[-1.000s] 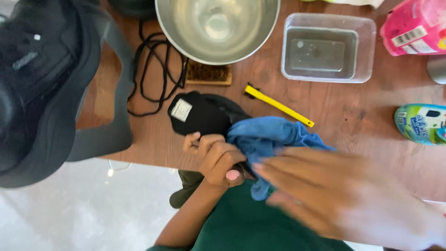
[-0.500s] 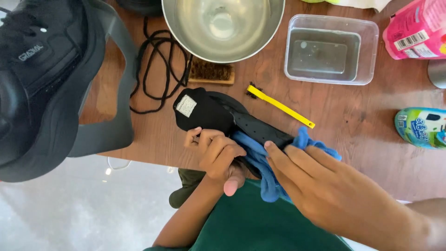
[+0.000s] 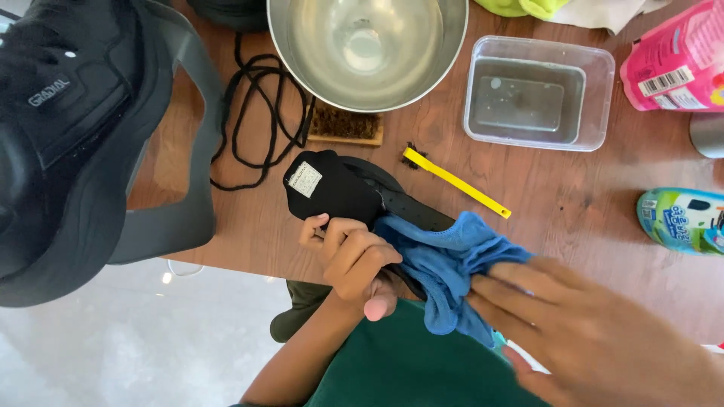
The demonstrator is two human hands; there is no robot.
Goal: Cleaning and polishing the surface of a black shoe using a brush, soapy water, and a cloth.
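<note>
Nearest to the camera I see my right hand [image 3: 596, 332], blurred, lying flat with fingers spread on a blue cloth [image 3: 452, 264]. The hand presses the cloth from above; the fingers do not curl shut around it. The cloth is bunched against the rear part of a black shoe [image 3: 354, 197], touching it and hiding part of it.

Just left of the cloth, my left hand [image 3: 351, 260] is clamped on the shoe: the fingers wrap over its near edge and the thumb points down toward my green garment [image 3: 407, 369]. The shoe lies at the near edge of the wooden table [image 3: 581, 196], tilted, with its tongue turned up so that a small white label [image 3: 307, 179] shows.

Beyond the shoe, a yellow-handled brush [image 3: 452, 181] lies diagonally on the table, its dark bristle end near the shoe, not touching it as far as I can tell. Left of it, a loose black lace [image 3: 253, 120] lies coiled on the wood. A wooden scrubbing brush [image 3: 345, 126] sits just under the rim of a steel bowl [image 3: 369, 49].

To the right of the bowl stands a clear plastic tub [image 3: 539, 94] holding water. At the right edge I see a pink packet [image 3: 675, 60] and, nearer, a green-and-blue bottle [image 3: 682, 218] lying on its side. A black bag [image 3: 68, 128] fills the left side.
</note>
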